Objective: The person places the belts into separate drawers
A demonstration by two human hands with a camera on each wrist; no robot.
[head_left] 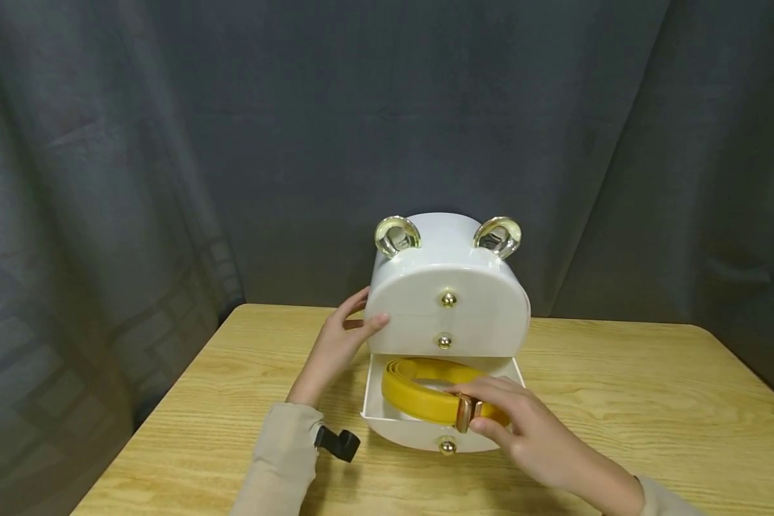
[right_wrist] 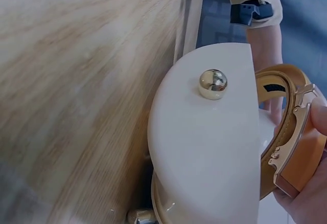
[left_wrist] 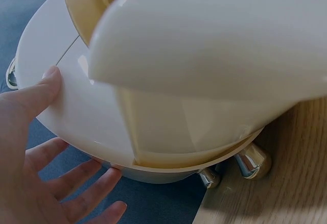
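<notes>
A white bear-shaped drawer box with gold ears and round gold knobs stands on the table, its bottom drawer pulled out. A coiled yellow belt lies in that drawer, tilted up toward the front. My right hand pinches the belt beside its gold buckle, thumb on the near side and fingers over the top. Against the box's left side rests my left hand. Its thumb touches the front face and its spread fingers lie along the side edge, as the left wrist view shows.
The wooden table extends on both sides of the box. Dark grey curtains hang behind and at the sides. A black wrist mount sticks out from my left sleeve near the drawer's front corner.
</notes>
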